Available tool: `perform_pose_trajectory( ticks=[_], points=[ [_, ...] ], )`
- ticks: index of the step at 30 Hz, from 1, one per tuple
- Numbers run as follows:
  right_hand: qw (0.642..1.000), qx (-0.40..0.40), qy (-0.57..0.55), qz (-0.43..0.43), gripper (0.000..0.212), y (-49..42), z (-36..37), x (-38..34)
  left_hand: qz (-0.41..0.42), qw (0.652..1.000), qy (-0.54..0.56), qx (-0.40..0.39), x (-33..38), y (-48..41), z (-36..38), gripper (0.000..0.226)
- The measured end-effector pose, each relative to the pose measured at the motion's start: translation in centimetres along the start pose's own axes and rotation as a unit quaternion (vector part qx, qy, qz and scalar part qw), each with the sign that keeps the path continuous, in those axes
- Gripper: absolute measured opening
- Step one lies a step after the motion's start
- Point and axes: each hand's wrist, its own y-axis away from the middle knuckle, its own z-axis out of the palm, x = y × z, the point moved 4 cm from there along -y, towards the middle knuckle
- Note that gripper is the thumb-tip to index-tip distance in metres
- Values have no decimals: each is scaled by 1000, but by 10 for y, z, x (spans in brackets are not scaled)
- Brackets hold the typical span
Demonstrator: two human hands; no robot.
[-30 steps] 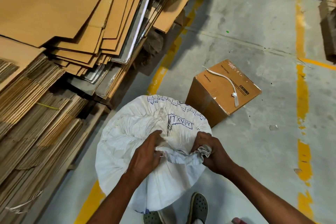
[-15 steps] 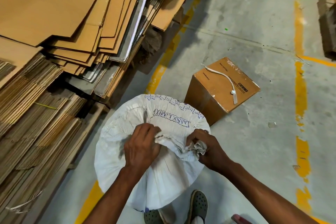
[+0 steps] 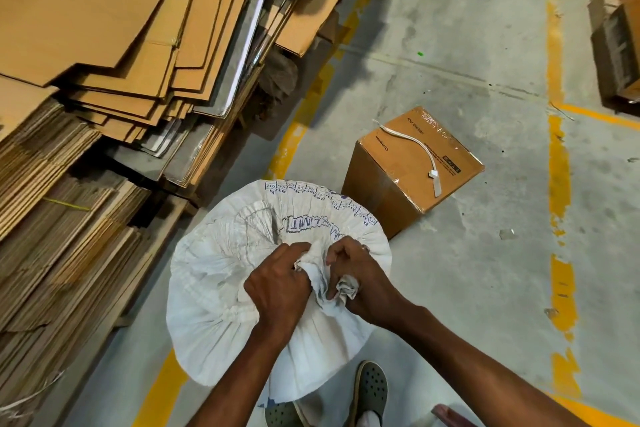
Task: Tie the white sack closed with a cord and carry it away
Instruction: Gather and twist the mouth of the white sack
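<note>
The white sack [image 3: 221, 288], woven and printed with blue letters, stands full on the concrete floor in front of me. Its mouth is bunched into a twisted neck between my hands. My left hand [image 3: 277, 291] grips the gathered cloth from the left. My right hand [image 3: 360, 277] clenches the neck from the right, with a crumpled end of fabric poking out under its fingers. A white cord [image 3: 415, 152] lies loose on top of a brown carton [image 3: 398, 184] just beyond the sack, to its right.
Stacks of flattened cardboard sheets [image 3: 104, 62] fill the left side, close against the sack. Yellow floor lines [image 3: 557, 184] run along the concrete. More cartons [image 3: 616, 38] stand at the far right. My sandalled foot [image 3: 369, 392] is below the sack.
Both hands have come closer together on the sack's mouth, pulling the loose cloth into a tighter bunch. The sack and the carton with the cord stay in place.
</note>
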Motion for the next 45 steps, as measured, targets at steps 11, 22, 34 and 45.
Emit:
perform_pose_trajectory(
  ticks=[11, 22, 34, 45],
  points=[
    [965, 7, 236, -114, 6, -42, 6, -10, 140, 986, 40, -86, -9, -1, 4, 17],
    [975, 71, 195, -82, 9, -31, -4, -1, 9, 988, -123, -95, -21, 8, 21, 100],
    [975, -39, 186, -112, 12, -23, -16, 10, 175, 965, 125, -151, -52, -33, -10, 29],
    [996, 82, 16, -3, 33, -24, 14, 16, -28, 973, 228, -23, -15, -1, 9, 9]
  ],
)
